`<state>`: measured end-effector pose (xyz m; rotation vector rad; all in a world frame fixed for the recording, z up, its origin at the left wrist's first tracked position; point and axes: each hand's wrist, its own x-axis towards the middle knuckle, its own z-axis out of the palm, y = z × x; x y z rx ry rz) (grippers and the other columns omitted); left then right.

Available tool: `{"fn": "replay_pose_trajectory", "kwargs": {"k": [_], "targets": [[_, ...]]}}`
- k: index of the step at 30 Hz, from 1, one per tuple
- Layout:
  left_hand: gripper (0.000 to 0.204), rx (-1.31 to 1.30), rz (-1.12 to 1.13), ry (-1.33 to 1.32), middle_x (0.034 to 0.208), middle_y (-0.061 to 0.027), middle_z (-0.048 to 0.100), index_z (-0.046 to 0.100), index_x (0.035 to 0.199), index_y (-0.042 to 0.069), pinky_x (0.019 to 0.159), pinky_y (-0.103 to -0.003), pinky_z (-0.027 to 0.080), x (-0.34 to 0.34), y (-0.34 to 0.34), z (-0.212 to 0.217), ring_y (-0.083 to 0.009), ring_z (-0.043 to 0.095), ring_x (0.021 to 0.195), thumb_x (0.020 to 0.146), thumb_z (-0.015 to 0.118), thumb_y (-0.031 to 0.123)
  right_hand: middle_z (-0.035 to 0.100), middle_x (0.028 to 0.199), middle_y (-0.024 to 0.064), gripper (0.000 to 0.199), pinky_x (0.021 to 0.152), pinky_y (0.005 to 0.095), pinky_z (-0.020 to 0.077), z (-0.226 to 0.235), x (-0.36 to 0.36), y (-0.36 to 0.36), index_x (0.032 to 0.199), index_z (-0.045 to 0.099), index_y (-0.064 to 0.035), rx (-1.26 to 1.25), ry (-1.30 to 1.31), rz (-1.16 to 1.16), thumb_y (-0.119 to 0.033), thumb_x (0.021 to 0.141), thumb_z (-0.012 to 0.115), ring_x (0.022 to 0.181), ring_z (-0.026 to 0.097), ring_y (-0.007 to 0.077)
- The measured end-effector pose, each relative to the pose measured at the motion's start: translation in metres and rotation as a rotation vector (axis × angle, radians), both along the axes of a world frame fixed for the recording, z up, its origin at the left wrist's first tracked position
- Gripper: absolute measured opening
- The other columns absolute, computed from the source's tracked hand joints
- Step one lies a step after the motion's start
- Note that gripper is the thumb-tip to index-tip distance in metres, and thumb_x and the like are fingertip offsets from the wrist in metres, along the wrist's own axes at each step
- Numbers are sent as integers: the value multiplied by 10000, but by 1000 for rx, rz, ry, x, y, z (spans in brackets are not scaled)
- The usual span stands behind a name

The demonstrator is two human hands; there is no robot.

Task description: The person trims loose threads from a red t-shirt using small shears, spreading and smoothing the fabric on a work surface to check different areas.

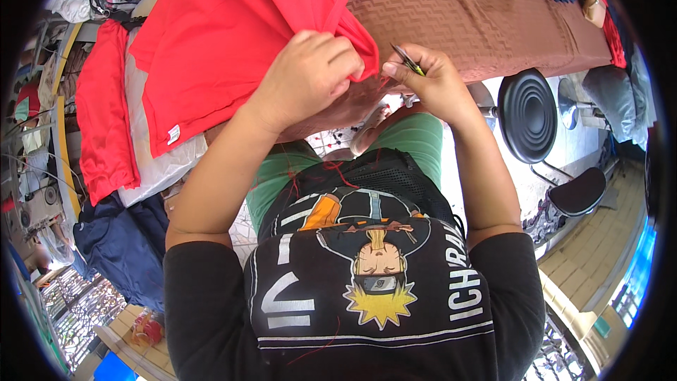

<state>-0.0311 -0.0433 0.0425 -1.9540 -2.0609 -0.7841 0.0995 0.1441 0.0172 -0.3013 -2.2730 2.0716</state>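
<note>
A red garment [218,42] is spread over the table in front of me, with a small white label near its lower left corner. My left hand [308,74] pinches its near right edge, the fingers closed on the fabric. Just to the right, my right hand [438,85] grips small thread snips [410,61]; their dark blades point up and left, and a yellow-green part shows by the fingers. A gap separates the blades from the cloth. Loose red threads hang near my right fingertips, and others lie on my black apron [296,229].
Brown patterned cloth [486,21] covers the table. At the left lie another red garment [106,113] and a navy one [123,247]. A round black stool [527,116] stands at the right, near a black seat pad [578,192]. More red and navy clothing lies at the far right.
</note>
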Motion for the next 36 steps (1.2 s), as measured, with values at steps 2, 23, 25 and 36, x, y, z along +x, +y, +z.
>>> {"fn": "replay_pose_trajectory", "kwargs": {"k": [2,23,25,36], "targets": [[194,-11,3,-51,786,-28,593,583,831,94,747,-367,453,7,-5,-8,-228,589,768,696,724,89,639,726,-17,148,607,234,455,2,0,1,852,652,-36,-69,-31,8,-171,913,647,661,555,53],[248,-46,300,-1446,941,-88,704,653,975,9,776,-258,523,12,-3,-9,-135,665,866,943,610,251,639,868,138,220,712,369,487,38,3,-1,968,639,-43,509,147,16,-210,832,687,806,635,304],[271,-66,315,-1444,950,-86,703,654,975,12,783,-258,520,12,-3,-5,-133,663,874,953,592,275,614,874,84,201,662,314,514,34,4,0,995,625,4,583,155,74,-140,863,672,803,635,182],[305,-83,337,-1434,945,-75,701,652,965,33,779,-257,519,12,-1,-5,-128,662,867,960,577,328,663,881,139,257,722,392,507,40,0,-14,952,661,-50,700,133,17,-225,777,733,812,651,321]]}}
